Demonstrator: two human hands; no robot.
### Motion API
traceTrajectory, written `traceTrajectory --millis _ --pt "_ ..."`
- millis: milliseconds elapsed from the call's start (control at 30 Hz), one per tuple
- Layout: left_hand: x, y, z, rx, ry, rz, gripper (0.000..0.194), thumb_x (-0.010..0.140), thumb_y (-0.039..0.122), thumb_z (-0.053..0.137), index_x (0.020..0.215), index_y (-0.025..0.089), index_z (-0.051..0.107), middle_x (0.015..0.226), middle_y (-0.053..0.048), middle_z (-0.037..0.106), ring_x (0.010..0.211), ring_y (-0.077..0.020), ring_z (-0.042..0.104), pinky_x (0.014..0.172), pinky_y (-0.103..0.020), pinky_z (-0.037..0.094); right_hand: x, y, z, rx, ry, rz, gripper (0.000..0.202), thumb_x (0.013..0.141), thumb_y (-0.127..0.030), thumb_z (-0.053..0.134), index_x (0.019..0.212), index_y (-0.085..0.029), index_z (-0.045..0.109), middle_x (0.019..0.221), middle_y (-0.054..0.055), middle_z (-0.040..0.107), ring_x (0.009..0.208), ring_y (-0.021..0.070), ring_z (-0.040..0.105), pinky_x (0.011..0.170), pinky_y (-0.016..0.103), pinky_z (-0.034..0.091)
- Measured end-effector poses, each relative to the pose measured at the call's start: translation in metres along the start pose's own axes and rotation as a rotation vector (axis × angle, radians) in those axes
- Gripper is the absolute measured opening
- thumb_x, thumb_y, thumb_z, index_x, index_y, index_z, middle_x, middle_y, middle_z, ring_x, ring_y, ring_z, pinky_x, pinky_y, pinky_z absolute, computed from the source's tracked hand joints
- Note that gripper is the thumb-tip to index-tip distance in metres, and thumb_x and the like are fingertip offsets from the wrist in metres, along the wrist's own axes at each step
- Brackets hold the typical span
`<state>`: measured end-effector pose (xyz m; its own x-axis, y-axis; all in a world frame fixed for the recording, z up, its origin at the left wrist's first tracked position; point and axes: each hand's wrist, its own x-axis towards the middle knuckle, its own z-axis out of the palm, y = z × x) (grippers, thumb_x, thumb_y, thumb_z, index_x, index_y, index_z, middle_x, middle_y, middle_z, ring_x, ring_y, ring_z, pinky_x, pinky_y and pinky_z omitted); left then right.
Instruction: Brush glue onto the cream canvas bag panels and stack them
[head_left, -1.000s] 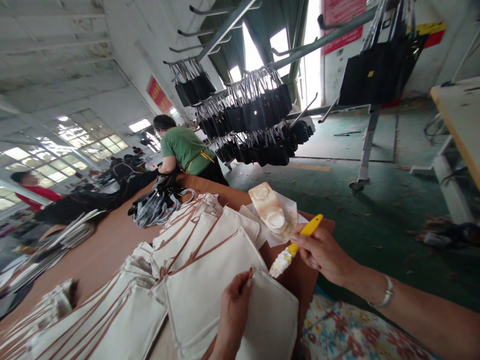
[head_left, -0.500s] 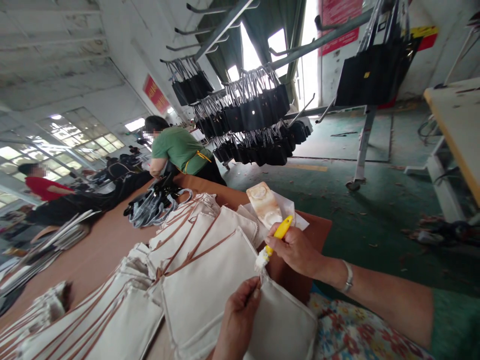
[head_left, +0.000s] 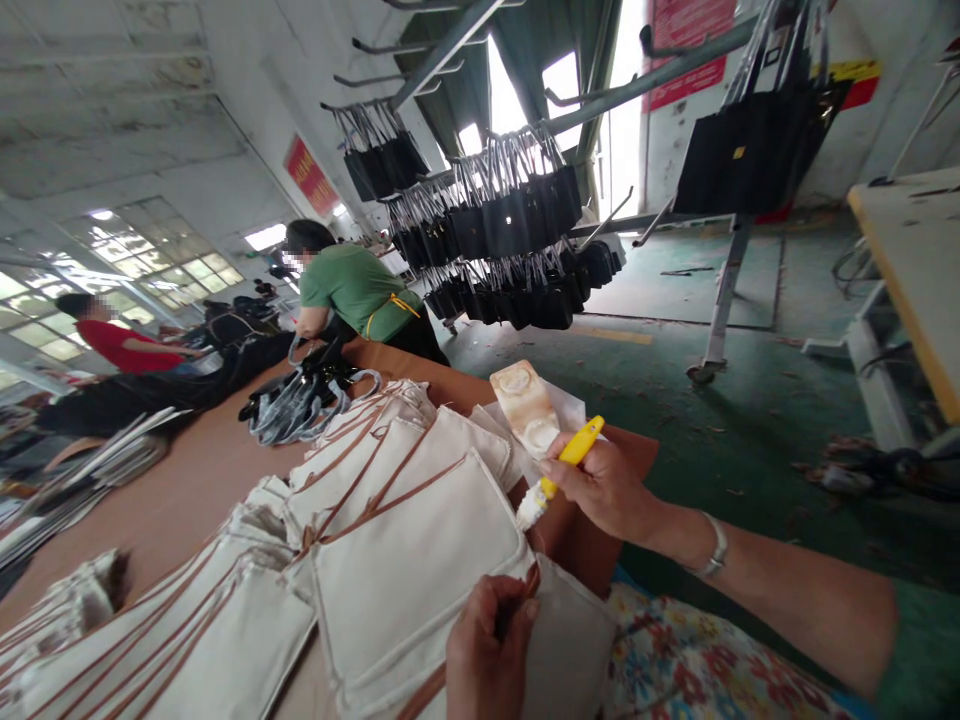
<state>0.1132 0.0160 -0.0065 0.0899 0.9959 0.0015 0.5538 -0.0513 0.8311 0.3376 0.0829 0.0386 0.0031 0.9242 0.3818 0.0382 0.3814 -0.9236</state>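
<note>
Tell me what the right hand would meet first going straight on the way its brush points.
The white piece, likely: the brush in the right hand aims at its edge. Depth is unclear; the bristles may be touching it.

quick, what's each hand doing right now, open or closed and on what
Left hand: closed, pinching a brown strip.
Right hand: closed, holding a yellow-handled brush, its tip coated white.

Bare hands [head_left: 611,497], a silvery bangle [head_left: 718,545], a green sleeve [head_left: 921,645] and a flowered garment [head_left: 694,645] show.
</note>
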Motion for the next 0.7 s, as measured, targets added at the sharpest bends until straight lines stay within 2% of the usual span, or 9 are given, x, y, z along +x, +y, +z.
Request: traceTrajectory --millis 100,267,333,500,633,700 --pt "-0.008 0.001 0.003 0.114 0.062 0.088 0.017 0.078 0.040 0.066 0.078 0.023 0.063 0.070 0.002 0.065 0.065 -0.0149 0.059 0.066 -0.025 0.043 0.005 -0.002 0.001 0.080 -0.153 0.093 0.015 0.088 -0.028 0.056 0.077 -0.017 0.057 0.057 -0.004 0.048 0.051 0.0113 0.042 0.050 0.023 0.033" --pt "-0.012 0.006 0.005 0.092 0.110 0.145 0.016 0.080 0.040 0.065 0.075 0.025 0.061 0.071 0.003 0.068 0.066 -0.0148 0.063 0.065 -0.024 0.046 0.007 -0.011 -0.002 0.195 -0.392 0.255 0.014 0.080 -0.028 0.059 0.074 -0.017 0.054 0.051 -0.006 0.045 0.045 0.0100 0.039 0.043 0.021 0.028" --pt "-0.012 0.007 0.005 0.083 0.107 0.157 0.016 0.081 0.040 0.064 0.076 0.025 0.061 0.073 0.003 0.069 0.068 -0.0149 0.065 0.065 -0.024 0.046 0.008 -0.015 -0.008 0.225 -0.394 0.290 0.014 0.079 -0.030 0.059 0.075 -0.017 0.054 0.049 -0.006 0.043 0.042 0.0091 0.036 0.041 0.021 0.024" --pt "-0.013 0.003 0.004 0.164 0.131 0.172 0.018 0.079 0.041 0.065 0.074 0.024 0.061 0.065 0.003 0.063 0.060 -0.0138 0.060 0.060 -0.024 0.044 0.008 -0.009 -0.012 0.248 -0.184 0.266 0.014 0.080 -0.028 0.058 0.074 -0.017 0.052 0.049 -0.008 0.040 0.040 0.0071 0.031 0.040 0.020 0.021" --pt "-0.012 0.003 0.006 0.123 0.100 0.129 0.018 0.080 0.041 0.064 0.075 0.024 0.062 0.069 0.003 0.067 0.064 -0.0141 0.062 0.063 -0.024 0.046 0.003 -0.001 -0.005 0.310 -0.334 0.352 0.019 0.081 -0.032 0.061 0.073 -0.017 0.052 0.046 -0.008 0.039 0.040 0.0078 0.031 0.039 0.020 0.021" --pt "-0.011 0.005 0.007 0.095 0.090 0.117 0.016 0.081 0.039 0.065 0.075 0.024 0.063 0.071 0.003 0.068 0.065 -0.0136 0.063 0.064 -0.023 0.046 0.002 -0.003 -0.004 0.308 -0.352 0.352 0.019 0.081 -0.033 0.060 0.074 -0.017 0.053 0.047 -0.008 0.039 0.040 0.0077 0.030 0.040 0.020 0.021"
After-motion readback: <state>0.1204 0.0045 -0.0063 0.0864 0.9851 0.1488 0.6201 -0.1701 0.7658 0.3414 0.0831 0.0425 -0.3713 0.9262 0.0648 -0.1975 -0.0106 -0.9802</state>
